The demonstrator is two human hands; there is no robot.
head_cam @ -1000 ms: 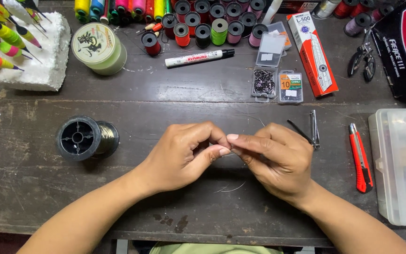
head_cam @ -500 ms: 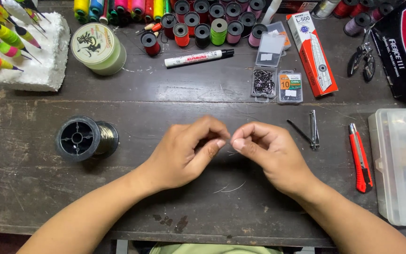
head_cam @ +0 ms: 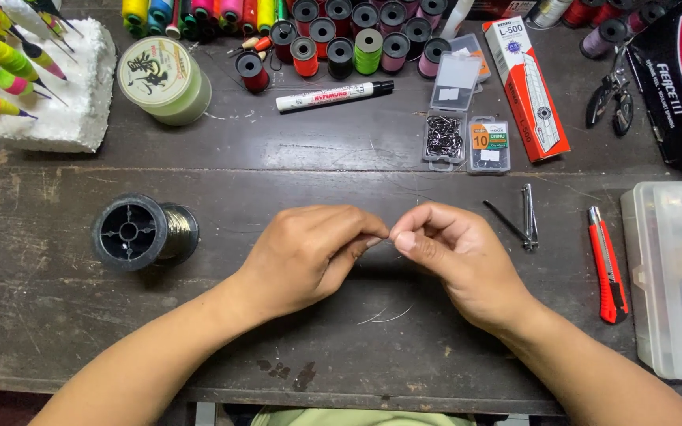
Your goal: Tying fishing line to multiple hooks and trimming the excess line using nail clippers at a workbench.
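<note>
Over the middle of the dark wooden surface (head_cam: pixel 357 158), the left hand (head_cam: pixel 309 256) and right hand (head_cam: pixel 459 260) meet fingertip to fingertip, each grip pinched shut on something too small to make out. Left of them lies a black spool of line (head_cam: pixel 142 232); right of them, nail clippers (head_cam: pixel 527 216) and a red utility knife (head_cam: pixel 608 264).

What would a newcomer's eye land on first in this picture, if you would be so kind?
Most likely the two hands, left hand and right hand, meeting fingertip to fingertip at the middle of the dark wooden table, pinching something too small to make out. Next, the row of colourful thread spools along the far edge, and the black line spool left of the hands.
</note>
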